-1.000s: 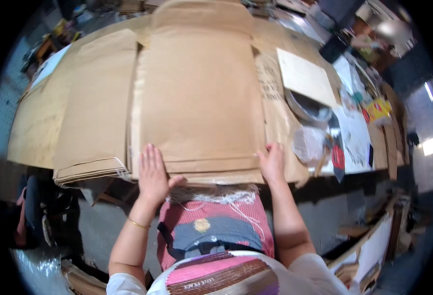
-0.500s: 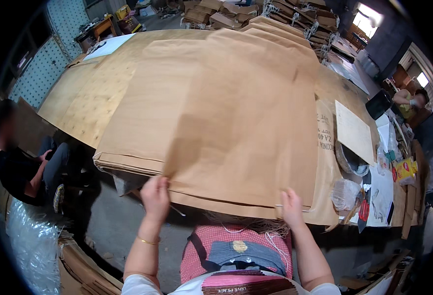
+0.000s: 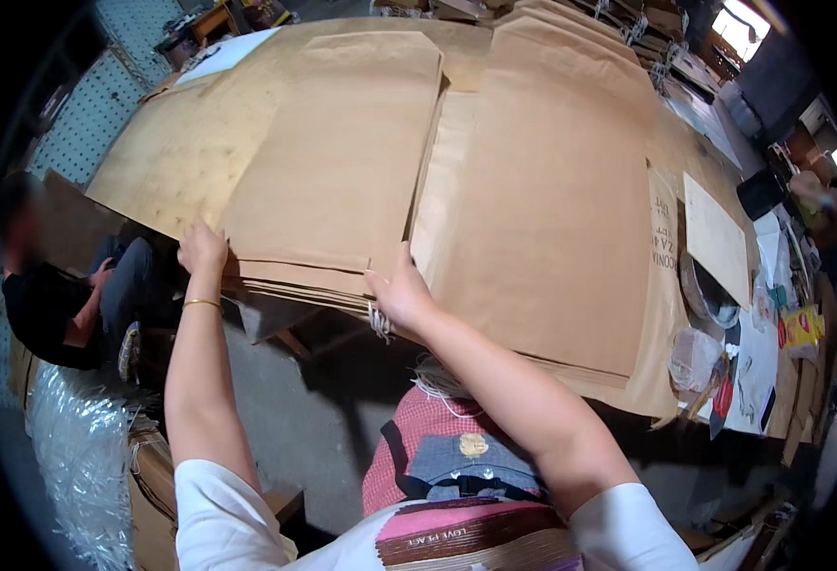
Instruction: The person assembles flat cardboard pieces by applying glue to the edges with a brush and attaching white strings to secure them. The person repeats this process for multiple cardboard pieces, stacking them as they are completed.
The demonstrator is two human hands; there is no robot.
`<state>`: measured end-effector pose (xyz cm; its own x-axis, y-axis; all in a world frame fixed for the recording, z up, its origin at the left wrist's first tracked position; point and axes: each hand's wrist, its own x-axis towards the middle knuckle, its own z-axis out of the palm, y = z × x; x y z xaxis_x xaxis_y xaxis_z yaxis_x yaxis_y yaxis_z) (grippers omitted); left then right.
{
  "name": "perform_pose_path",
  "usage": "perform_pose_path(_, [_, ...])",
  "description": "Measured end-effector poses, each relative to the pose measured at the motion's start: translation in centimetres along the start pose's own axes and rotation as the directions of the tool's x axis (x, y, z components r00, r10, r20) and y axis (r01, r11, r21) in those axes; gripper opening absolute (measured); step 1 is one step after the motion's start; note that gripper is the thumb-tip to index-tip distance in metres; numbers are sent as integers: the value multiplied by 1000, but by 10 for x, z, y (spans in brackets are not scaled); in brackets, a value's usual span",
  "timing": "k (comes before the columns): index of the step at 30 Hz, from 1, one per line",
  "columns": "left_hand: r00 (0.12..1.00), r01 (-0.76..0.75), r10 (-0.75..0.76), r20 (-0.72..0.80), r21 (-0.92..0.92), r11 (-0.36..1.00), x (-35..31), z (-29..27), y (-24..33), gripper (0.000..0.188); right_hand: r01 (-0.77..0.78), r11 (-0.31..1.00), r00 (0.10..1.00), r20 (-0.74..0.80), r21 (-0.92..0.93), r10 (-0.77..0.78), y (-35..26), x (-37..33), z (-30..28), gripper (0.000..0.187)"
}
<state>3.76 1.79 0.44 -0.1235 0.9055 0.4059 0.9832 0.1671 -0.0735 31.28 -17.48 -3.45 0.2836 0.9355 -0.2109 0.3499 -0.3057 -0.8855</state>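
Observation:
Two piles of brown paper bags lie on the wooden table in front of me. At the near left corner of the left pile of paper bags (image 3: 333,157), my left hand (image 3: 203,249) grips the side edge. Across my body reaches my right hand (image 3: 402,293), closed on the same pile's near right corner, thumb on top. White string (image 3: 379,322) hangs just below that hand. The right pile of paper bags (image 3: 552,214) lies beside it, untouched, with a strip of paper showing between the two.
Bare plywood table (image 3: 166,167) shows at the left. A flat board (image 3: 718,238), a plastic bag (image 3: 694,360) and a yellow packet (image 3: 801,331) sit at the right. One person (image 3: 52,295) sits at the left, another (image 3: 818,205) at the far right. Clear plastic wrap (image 3: 81,466) stands low left.
The paper bag I held by its near edge over both piles now lies on the left pile. Both hands have moved left to that pile's near corners, uncovering the right pile and the gap.

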Motion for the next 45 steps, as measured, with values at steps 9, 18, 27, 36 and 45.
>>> perform_pose_path(9, [733, -454, 651, -197, -854, 253, -250, -79, 85, 6, -115, 959, 977, -204, -260, 62, 119, -222, -256, 14])
perform_pose_path(18, [104, -501, 991, -81, -865, -18, -352, -63, 157, 11, -411, 275, 868, -465, -869, -173, 201, -300, -388, 49])
perform_pose_path(27, [182, -552, 976, -116, -834, 4, -358, -61, 140, 14, -285, 336, 845, -401, -897, -353, 200, -312, -394, 40])
perform_pose_path(36, [436, -744, 891, -129, -608, 276, -314, -117, 121, 24, 385, 920, 638, -741, 70, -210, 63, -195, -203, 17])
perform_pose_path(45, [423, -763, 906, 35, -526, 376, -293, -114, 160, 10, 349, 917, 828, -521, 192, -206, 48, -103, -123, 16])
